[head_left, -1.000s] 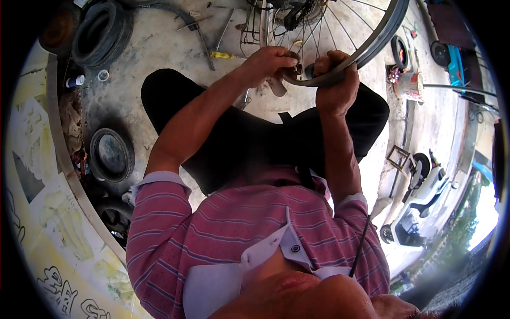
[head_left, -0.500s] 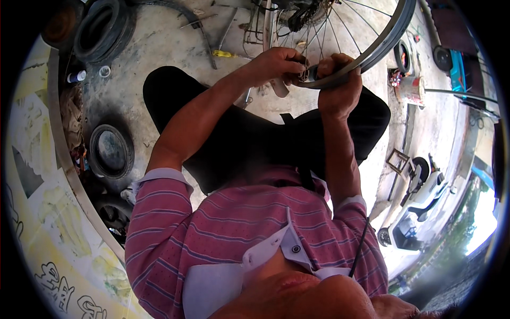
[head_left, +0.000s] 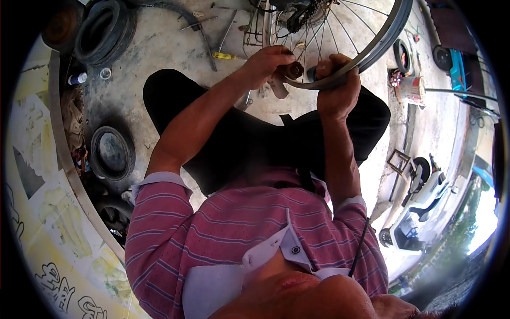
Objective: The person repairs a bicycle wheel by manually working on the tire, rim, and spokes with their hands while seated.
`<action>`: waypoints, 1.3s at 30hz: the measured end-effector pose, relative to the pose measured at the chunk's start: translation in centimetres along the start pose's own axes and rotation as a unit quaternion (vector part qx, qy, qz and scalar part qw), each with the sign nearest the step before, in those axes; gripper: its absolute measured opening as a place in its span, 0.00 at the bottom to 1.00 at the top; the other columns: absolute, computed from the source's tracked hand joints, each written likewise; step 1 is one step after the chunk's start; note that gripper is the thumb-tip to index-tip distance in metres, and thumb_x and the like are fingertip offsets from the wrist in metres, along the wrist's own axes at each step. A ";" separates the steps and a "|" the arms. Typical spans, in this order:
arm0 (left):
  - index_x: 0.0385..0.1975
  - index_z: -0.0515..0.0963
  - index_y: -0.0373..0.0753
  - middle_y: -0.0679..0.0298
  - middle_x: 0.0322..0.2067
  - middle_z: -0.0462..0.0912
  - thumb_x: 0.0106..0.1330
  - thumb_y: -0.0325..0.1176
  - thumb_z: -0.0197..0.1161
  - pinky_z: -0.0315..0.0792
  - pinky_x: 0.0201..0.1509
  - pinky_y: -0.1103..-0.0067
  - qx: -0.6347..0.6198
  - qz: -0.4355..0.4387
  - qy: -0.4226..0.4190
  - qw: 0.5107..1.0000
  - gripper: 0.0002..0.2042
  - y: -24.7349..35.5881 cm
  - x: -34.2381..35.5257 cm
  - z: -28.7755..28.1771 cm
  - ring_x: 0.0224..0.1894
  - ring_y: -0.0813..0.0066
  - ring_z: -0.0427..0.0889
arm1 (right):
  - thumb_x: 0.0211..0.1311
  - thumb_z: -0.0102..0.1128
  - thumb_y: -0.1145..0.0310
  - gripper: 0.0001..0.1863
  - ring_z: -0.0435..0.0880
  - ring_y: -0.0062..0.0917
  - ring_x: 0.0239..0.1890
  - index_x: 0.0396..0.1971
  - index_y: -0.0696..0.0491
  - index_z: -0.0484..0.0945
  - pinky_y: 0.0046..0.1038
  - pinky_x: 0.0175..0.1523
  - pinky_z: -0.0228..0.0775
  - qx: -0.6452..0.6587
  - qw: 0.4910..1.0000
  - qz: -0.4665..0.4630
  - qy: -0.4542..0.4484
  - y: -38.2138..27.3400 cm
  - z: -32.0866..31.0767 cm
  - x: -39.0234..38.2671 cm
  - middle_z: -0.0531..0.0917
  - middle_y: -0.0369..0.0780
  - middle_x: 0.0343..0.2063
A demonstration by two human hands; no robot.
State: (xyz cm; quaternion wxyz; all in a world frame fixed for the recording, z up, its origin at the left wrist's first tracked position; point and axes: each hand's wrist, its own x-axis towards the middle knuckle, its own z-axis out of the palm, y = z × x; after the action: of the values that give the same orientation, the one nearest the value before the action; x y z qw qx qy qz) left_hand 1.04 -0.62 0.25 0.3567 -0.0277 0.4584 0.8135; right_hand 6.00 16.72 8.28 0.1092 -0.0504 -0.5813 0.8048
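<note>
A bicycle wheel [head_left: 383, 40] with thin spokes stands upright in front of my lap, its near rim between my hands. My right hand [head_left: 340, 90] is closed around the tire and rim at the lower edge. To the left of it, my left hand [head_left: 267, 65] pinches a small brown round piece [head_left: 292, 70], like a short roll, beside the rim's end of view. A pale flat flap [head_left: 279, 87] hangs below my left fingers; what it belongs to is partly hidden. Dark hub parts [head_left: 302, 18] show at the top.
A yellow-handled screwdriver [head_left: 224, 55] and metal rods [head_left: 228, 29] lie on the concrete beyond my left arm. Stacked tires [head_left: 103, 34] and a single tire [head_left: 111, 152] stand at left. On the right are a bucket [head_left: 411, 90] and a white scooter [head_left: 417, 218].
My left hand has shifted slightly left and away from the right hand, and its fingers have turned, showing the brown round piece more plainly. The right hand keeps its hold on the rim.
</note>
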 end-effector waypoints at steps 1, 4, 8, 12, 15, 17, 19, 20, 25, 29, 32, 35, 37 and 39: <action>0.50 0.77 0.34 0.63 0.40 0.85 0.69 0.38 0.63 0.75 0.44 0.77 -0.009 0.003 -0.002 1.000 0.16 -0.2 0.1 -0.3 0.41 0.76 0.83 | 0.75 0.41 0.50 0.28 0.79 0.27 0.29 0.45 0.63 0.78 0.26 0.36 0.70 0.001 1.000 -0.003 -0.001 0.0 0.1 0.0 0.81 0.43 0.26; 0.50 0.76 0.34 0.62 0.40 0.84 0.70 0.37 0.63 0.77 0.49 0.74 0.073 0.013 0.012 0.997 0.15 0.3 0.2 -0.3 0.42 0.75 0.83 | 0.75 0.41 0.50 0.28 0.79 0.27 0.29 0.45 0.63 0.78 0.26 0.36 0.70 0.008 1.000 -0.002 -0.003 0.1 -0.2 0.0 0.81 0.43 0.26; 0.54 0.75 0.33 0.62 0.42 0.85 0.70 0.35 0.63 0.77 0.54 0.72 0.083 0.015 0.016 0.996 0.17 -0.2 0.6 -0.7 0.46 0.73 0.84 | 0.75 0.41 0.50 0.28 0.79 0.27 0.29 0.45 0.63 0.78 0.26 0.36 0.69 0.016 1.000 0.008 0.006 -0.1 0.2 0.0 0.81 0.43 0.26; 0.61 0.72 0.30 0.56 0.47 0.84 0.69 0.28 0.62 0.77 0.57 0.72 0.015 0.026 0.008 1.000 0.22 -0.3 0.2 -0.2 0.50 0.69 0.84 | 0.75 0.41 0.50 0.28 0.79 0.27 0.30 0.45 0.63 0.78 0.26 0.36 0.69 0.010 1.000 0.008 0.004 -0.1 -0.1 0.1 0.81 0.43 0.27; 0.63 0.70 0.28 0.53 0.50 0.83 0.68 0.26 0.62 0.78 0.59 0.72 0.001 0.036 -0.004 0.999 0.23 -0.5 0.0 -0.2 0.51 0.67 0.84 | 0.76 0.38 0.51 0.27 0.76 0.29 0.32 0.45 0.62 0.77 0.29 0.40 0.68 0.007 1.000 0.014 -0.003 -0.4 0.2 -0.1 0.79 0.42 0.27; 0.63 0.70 0.28 0.52 0.50 0.82 0.68 0.26 0.62 0.78 0.59 0.71 0.005 0.039 -0.010 0.999 0.24 -0.6 -0.1 -0.1 0.50 0.66 0.84 | 0.77 0.35 0.52 0.26 0.74 0.31 0.33 0.45 0.60 0.76 0.32 0.44 0.67 0.003 1.000 0.024 -0.004 -0.5 0.3 -0.1 0.77 0.41 0.27; 0.63 0.70 0.27 0.52 0.49 0.82 0.67 0.25 0.61 0.78 0.58 0.72 0.006 0.039 -0.028 0.999 0.24 -0.6 -0.2 0.1 0.49 0.66 0.84 | 0.77 0.35 0.52 0.26 0.74 0.31 0.33 0.45 0.60 0.76 0.32 0.44 0.67 0.011 1.000 0.023 -0.004 -0.5 0.3 -0.1 0.77 0.41 0.27; 0.63 0.70 0.27 0.52 0.49 0.82 0.67 0.25 0.61 0.78 0.58 0.72 0.005 0.040 -0.028 0.999 0.24 -0.6 -0.2 0.1 0.49 0.66 0.84 | 0.77 0.35 0.52 0.26 0.74 0.31 0.33 0.45 0.60 0.76 0.32 0.44 0.67 0.010 1.000 0.023 -0.004 -0.5 0.3 -0.1 0.77 0.41 0.27; 0.61 0.71 0.27 0.54 0.48 0.82 0.66 0.25 0.62 0.78 0.57 0.72 -0.004 0.037 -0.060 0.997 0.23 -0.9 0.1 -0.1 0.48 0.68 0.84 | 0.78 0.35 0.52 0.26 0.73 0.31 0.33 0.44 0.60 0.76 0.33 0.44 0.67 0.011 1.000 0.026 -0.003 -0.5 0.3 0.0 0.77 0.41 0.27; 0.59 0.73 0.27 0.55 0.47 0.84 0.66 0.27 0.64 0.78 0.56 0.73 0.041 0.018 -0.064 0.997 0.22 -0.2 -0.4 0.4 0.48 0.69 0.84 | 0.78 0.35 0.52 0.26 0.73 0.31 0.33 0.44 0.59 0.76 0.32 0.44 0.67 0.001 1.000 0.019 -0.006 -0.5 0.2 0.1 0.77 0.41 0.27; 0.57 0.74 0.28 0.56 0.45 0.85 0.65 0.28 0.66 0.77 0.54 0.74 0.056 0.023 -0.066 0.996 0.22 0.3 -0.6 0.5 0.48 0.70 0.84 | 0.74 0.40 0.48 0.30 0.78 0.27 0.29 0.44 0.63 0.78 0.25 0.36 0.69 -0.006 1.000 0.011 0.017 -0.3 0.3 0.3 0.81 0.43 0.27; 0.56 0.74 0.28 0.57 0.44 0.85 0.65 0.29 0.67 0.77 0.52 0.75 0.092 0.028 -0.056 0.994 0.21 0.6 -0.6 0.5 0.46 0.72 0.84 | 0.75 0.39 0.49 0.30 0.78 0.28 0.29 0.44 0.63 0.78 0.25 0.36 0.70 -0.021 0.999 0.013 0.025 -0.5 0.6 0.2 0.81 0.43 0.27; 0.55 0.75 0.28 0.57 0.44 0.85 0.65 0.31 0.68 0.77 0.51 0.75 0.160 0.055 -0.072 0.983 0.21 1.1 -0.5 0.5 0.45 0.73 0.84 | 0.75 0.39 0.49 0.29 0.78 0.28 0.29 0.44 0.63 0.77 0.26 0.36 0.69 -0.032 0.999 0.008 0.026 -0.5 0.7 0.1 0.81 0.43 0.27; 0.55 0.75 0.28 0.57 0.44 0.85 0.65 0.32 0.68 0.77 0.50 0.75 0.165 0.041 -0.068 0.983 0.21 1.6 -0.5 0.7 0.44 0.74 0.83 | 0.75 0.39 0.48 0.30 0.78 0.28 0.29 0.44 0.63 0.77 0.26 0.36 0.69 -0.028 0.999 0.011 0.029 -0.6 0.8 0.1 0.81 0.44 0.27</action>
State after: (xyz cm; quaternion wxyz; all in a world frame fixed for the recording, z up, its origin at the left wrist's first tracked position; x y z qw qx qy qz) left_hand 0.64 -0.88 2.02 0.3532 0.1053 0.5623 0.7403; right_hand 5.76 16.21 9.05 0.1159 -0.0826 -0.5994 0.7877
